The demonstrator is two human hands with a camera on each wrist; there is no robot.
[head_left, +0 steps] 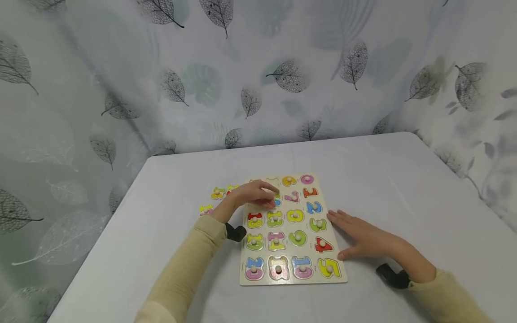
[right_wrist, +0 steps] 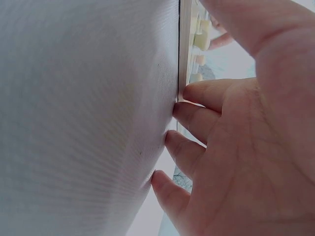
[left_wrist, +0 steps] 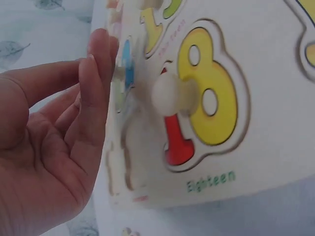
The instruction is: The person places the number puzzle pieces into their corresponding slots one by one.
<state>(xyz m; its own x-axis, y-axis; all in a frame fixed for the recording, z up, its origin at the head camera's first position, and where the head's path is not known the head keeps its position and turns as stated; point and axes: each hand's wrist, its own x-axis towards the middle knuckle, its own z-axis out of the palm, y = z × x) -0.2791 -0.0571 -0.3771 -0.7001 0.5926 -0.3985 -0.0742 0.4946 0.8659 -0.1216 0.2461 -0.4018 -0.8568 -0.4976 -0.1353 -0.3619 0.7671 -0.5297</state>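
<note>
A wooden number puzzle board (head_left: 288, 251) lies on the table, its numeral pieces fitted with round knobs. My left hand (head_left: 256, 194) is over the board's upper left part, fingers extended and bent at the wrist. In the left wrist view, its fingertips are close to the knob of a blue-and-yellow piece (head_left: 277, 202); whether they touch it I cannot tell. A red-and-yellow eighteen piece (left_wrist: 211, 93) sits in its slot beside that hand. My right hand (head_left: 365, 235) lies spread at the board's right edge, fingertips on the cloth and against the edge.
Loose numeral pieces lie left of the board, among them a yellow-and-orange one (head_left: 218, 193) and a yellow-and-pink one (head_left: 206, 210), partly behind the left forearm. A white cloth (head_left: 194, 168) covers the table. A leaf-patterned curtain (head_left: 266, 112) hangs behind it.
</note>
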